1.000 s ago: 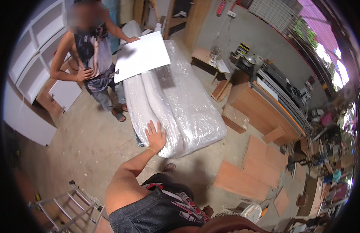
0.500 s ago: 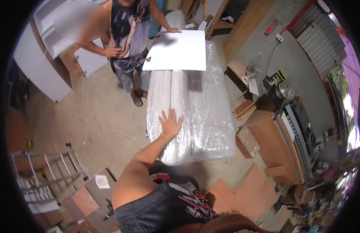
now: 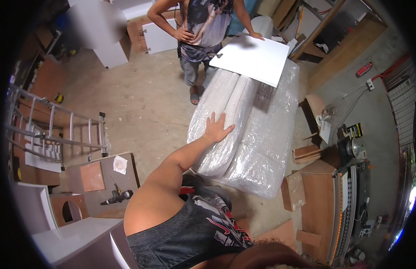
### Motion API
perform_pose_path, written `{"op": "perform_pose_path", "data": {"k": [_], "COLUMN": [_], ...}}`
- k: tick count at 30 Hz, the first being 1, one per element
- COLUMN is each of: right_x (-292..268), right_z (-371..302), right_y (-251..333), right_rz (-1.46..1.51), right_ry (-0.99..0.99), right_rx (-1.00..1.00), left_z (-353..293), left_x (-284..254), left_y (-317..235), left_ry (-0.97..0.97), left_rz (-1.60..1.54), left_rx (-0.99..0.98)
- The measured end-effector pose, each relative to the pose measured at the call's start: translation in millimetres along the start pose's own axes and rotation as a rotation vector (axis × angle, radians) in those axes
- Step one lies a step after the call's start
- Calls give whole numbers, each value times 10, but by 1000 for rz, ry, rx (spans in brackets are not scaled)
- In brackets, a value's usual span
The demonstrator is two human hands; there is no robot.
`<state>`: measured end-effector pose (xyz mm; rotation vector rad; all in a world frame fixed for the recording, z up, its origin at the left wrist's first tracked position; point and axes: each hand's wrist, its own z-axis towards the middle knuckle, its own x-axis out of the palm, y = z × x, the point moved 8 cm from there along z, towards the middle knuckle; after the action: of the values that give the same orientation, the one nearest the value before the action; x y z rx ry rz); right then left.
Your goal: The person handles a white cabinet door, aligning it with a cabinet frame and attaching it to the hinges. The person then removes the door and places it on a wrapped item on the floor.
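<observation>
My left hand (image 3: 218,129) lies flat, fingers spread, on a long padded bundle (image 3: 212,158) wrapped in clear plastic film. Alongside it to the right is a wider plastic-wrapped piece (image 3: 264,150), its film creased and shiny. Across the far end of both rests a white panel (image 3: 257,60) with a dark metal hinge (image 3: 219,56) at its left edge. A co-worker's hand (image 3: 257,36) touches the panel's far edge, while the other is on the hip. My right hand is out of sight.
A metal ladder (image 3: 71,127) lies at the left. Nearer stands a brown board (image 3: 122,179) bearing a power drill (image 3: 117,196). White cabinet parts (image 3: 78,237) are at the lower left. Right of the bundles are wood offcuts (image 3: 305,154) and a cluttered wooden bench (image 3: 317,188).
My view has turned leftward, so the bundles and panel sit farther right in the picture. My left hand remains flat on the wrapped bundle, and the co-worker's hand stays at the panel.
</observation>
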<state>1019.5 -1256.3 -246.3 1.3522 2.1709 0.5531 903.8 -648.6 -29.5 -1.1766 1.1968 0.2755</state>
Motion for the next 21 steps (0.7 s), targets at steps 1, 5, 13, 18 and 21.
{"op": "perform_pose_path", "data": {"k": [1,5,13,18,21], "right_x": [-30,47,774,2055,2836], "right_z": [103,616,1399,899,156], "right_y": [87,410,728,1298,1837], "right_rz": [1,-16,-91,-336,-274], "right_ry": [7,53,206,572,668], "right_rx": [-13,-58,-211,-324,-380], "left_z": [-38,-467,-1755,-1999,-1991], "left_x": [-20,-129,30,51,46], "left_y": [-3,-1,-43,-16,-50], "left_ry": [35,123,59,-24,-42], "left_rz": [-5,83,225,250,305], "left_rx": [-20,-36,114,157,183]}}
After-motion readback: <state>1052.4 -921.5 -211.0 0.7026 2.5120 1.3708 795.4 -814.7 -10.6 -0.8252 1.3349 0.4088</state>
